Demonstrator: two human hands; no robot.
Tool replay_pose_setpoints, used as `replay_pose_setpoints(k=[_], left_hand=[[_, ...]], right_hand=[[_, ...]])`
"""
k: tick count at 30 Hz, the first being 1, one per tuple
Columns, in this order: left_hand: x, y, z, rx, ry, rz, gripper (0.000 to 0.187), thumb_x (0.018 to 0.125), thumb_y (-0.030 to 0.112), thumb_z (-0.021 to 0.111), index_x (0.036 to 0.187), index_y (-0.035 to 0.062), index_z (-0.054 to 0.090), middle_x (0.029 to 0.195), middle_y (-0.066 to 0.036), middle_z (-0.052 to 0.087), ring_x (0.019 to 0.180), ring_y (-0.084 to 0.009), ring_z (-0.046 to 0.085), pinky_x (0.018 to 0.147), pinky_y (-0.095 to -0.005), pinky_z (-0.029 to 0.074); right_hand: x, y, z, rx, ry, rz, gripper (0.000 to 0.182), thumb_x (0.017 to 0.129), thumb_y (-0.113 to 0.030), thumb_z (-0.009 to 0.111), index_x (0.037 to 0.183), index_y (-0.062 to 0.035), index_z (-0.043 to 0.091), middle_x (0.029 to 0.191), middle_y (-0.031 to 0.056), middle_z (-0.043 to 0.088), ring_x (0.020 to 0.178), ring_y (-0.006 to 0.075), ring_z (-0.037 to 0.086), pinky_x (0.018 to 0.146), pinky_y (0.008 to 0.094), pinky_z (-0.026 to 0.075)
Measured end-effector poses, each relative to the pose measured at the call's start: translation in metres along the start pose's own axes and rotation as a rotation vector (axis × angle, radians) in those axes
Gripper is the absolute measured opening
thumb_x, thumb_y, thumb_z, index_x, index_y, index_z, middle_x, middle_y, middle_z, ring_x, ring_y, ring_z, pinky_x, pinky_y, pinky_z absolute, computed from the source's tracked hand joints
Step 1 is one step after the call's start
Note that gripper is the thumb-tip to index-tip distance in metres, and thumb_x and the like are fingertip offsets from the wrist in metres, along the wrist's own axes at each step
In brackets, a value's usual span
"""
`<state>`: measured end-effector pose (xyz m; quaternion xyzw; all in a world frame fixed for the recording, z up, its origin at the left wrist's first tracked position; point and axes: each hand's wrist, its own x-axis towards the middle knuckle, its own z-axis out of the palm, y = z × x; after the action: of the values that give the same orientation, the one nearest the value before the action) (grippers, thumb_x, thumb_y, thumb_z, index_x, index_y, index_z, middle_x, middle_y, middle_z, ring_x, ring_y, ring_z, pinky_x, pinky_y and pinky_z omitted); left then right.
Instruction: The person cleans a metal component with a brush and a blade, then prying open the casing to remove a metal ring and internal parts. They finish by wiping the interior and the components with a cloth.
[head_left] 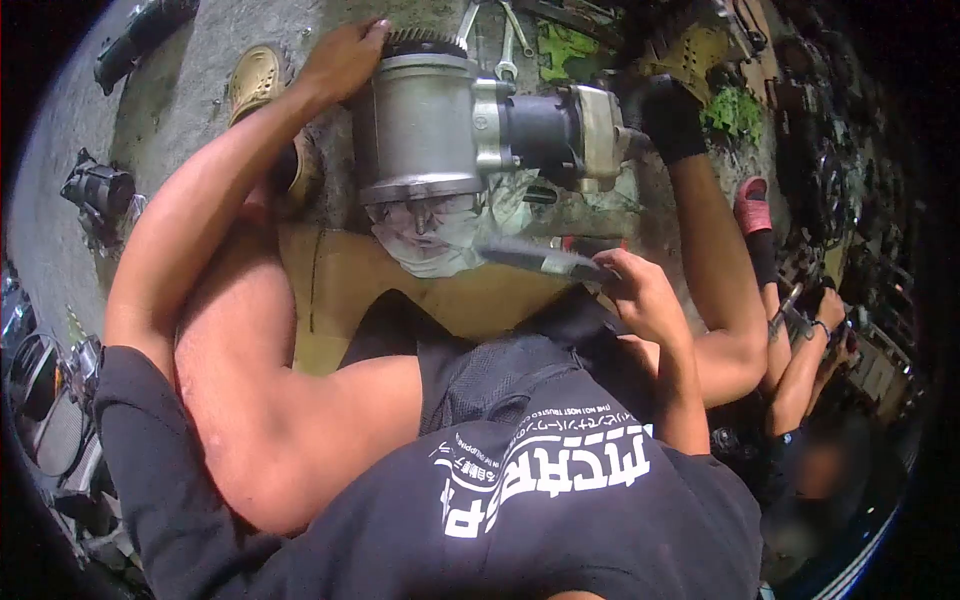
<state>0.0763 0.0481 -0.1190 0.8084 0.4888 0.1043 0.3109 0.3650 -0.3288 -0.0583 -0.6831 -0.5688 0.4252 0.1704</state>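
A silver metal cylinder (420, 125) stands on the ground between the person's legs, with a toothed gear (425, 42) at its far end. My left hand (345, 60) grips the gear's left edge, its fingertips at the teeth. A dark cylindrical part with a pale end piece (600, 135) joins the cylinder's right side. Close to my body, my right hand (635, 285) is closed on one end of a long flat dark tool (545, 260), whose far end is blurred. Crumpled white cloth (430, 235) lies at the cylinder's near end.
Cardboard (350, 275) lies beneath the work. Wrenches (508, 50) and a green object (565, 50) are beyond the cylinder. A black motor-like part (98, 188) sits at left. Another person's arm (800, 375) and many metal parts are at right.
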Motion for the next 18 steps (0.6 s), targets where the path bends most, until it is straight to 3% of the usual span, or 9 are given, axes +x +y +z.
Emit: replay_pose_setpoints(k=[1,4,9,12,14,16,17,18], left_hand=[[0.001,0.0,0.001,0.003,-0.002,0.007,0.058,0.101,0.044,0.04,0.134,0.001,0.06,0.129,-0.028,0.062,0.125,-0.0444,0.056,0.11,-0.0452,0.04],[0.003,-0.006,0.002,0.016,0.037,0.023,0.061,0.102,0.047,0.042,0.136,0.0002,0.058,0.129,-0.027,0.064,0.125,-0.0409,0.058,0.109,-0.0421,0.041],[0.0,0.001,-0.003,0.042,0.001,-0.021,0.061,0.102,0.049,0.042,0.134,0.0,0.059,0.129,-0.028,0.063,0.124,-0.0427,0.058,0.108,-0.0429,0.041],[0.004,-0.007,-0.001,0.016,-0.025,0.003,0.061,0.101,0.047,0.039,0.138,0.0019,0.057,0.133,-0.028,0.06,0.127,-0.0435,0.055,0.11,-0.0445,0.04],[0.001,-0.001,-0.004,0.025,-0.023,-0.004,0.061,0.102,0.048,0.04,0.135,0.0007,0.059,0.13,-0.028,0.062,0.125,-0.0434,0.056,0.109,-0.0438,0.041],[-0.002,0.0,-0.004,0.032,-0.023,-0.022,0.061,0.103,0.049,0.041,0.132,-0.0006,0.06,0.127,-0.028,0.064,0.123,-0.0433,0.058,0.107,-0.0431,0.041],[-0.001,-0.001,-0.002,0.016,-0.005,-0.012,0.06,0.103,0.048,0.041,0.132,-0.0007,0.06,0.127,-0.028,0.064,0.123,-0.0431,0.058,0.107,-0.0432,0.042],[0.0,-0.004,-0.001,0.0,0.016,0.001,0.06,0.103,0.048,0.04,0.132,-0.0007,0.06,0.127,-0.028,0.064,0.123,-0.043,0.058,0.107,-0.0433,0.042]], right_hand=[[-0.001,0.004,0.001,0.018,-0.029,0.074,0.039,0.072,0.007,0.06,0.109,-0.0061,0.065,0.1,0.0187,0.068,0.099,0.041,0.064,0.087,0.0436,0.052],[0.012,0.014,0.008,-0.143,-0.124,-0.006,0.04,0.072,0.007,0.06,0.108,-0.0075,0.064,0.101,0.0171,0.065,0.099,0.0405,0.063,0.087,0.046,0.051],[0.05,0.011,0.047,-0.148,-0.036,0.0,0.052,0.069,0.008,0.062,0.118,-0.011,0.06,0.109,0.0179,0.063,0.103,0.042,0.061,0.087,0.0487,0.05],[0.068,0.021,0.061,-0.081,-0.191,0.122,0.058,0.069,0.008,0.066,0.124,-0.0098,0.058,0.119,0.021,0.061,0.114,0.0428,0.058,0.095,0.0477,0.05],[0.071,0.066,0.086,-0.273,-0.039,-0.123,0.064,0.068,0.004,0.072,0.129,-0.008,0.057,0.132,0.0219,0.056,0.125,0.0424,0.053,0.103,0.0461,0.048],[0.068,0.064,0.07,-0.356,-0.124,-0.007,0.072,0.064,0.002,0.076,0.133,-0.0066,0.056,0.14,0.0223,0.052,0.13,0.0425,0.05,0.107,0.0455,0.047],[0.066,0.057,0.056,-0.267,-0.156,0.16,0.077,0.061,-0.001,0.08,0.133,-0.0087,0.057,0.138,0.0214,0.053,0.129,0.0432,0.049,0.107,0.0479,0.046],[0.062,0.055,0.043,-0.413,-0.076,0.047,0.069,0.067,-0.004,0.078,0.133,-0.0101,0.057,0.135,0.0219,0.054,0.125,0.0439,0.052,0.106,0.0502,0.046]])
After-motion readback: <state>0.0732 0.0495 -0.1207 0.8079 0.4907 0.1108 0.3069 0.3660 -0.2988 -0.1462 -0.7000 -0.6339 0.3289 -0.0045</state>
